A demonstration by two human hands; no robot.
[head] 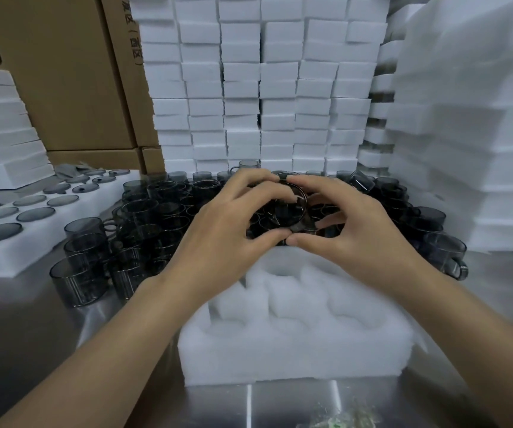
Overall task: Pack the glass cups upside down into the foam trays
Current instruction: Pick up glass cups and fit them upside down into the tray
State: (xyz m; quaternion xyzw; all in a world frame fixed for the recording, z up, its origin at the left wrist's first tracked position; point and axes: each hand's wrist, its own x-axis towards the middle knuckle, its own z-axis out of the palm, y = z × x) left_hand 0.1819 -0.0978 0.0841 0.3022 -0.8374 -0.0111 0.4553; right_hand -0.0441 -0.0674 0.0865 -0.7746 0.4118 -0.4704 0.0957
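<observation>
Dark glass cups (144,211) are crowding the middle of the table. One cup (283,211) is being held tipped above them. A white foam tray (280,359) is lying at the front edge, its holes bare.

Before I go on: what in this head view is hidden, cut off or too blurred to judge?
All in the head view:
- glass cup: largely covered by the left hand and right hand; which way its mouth faces is unclear.
- foam tray: pockets blurred; far end hidden by both hands.
- filled tray: cut off by the left edge.
- green item: blurred, cut by the bottom edge.
</observation>
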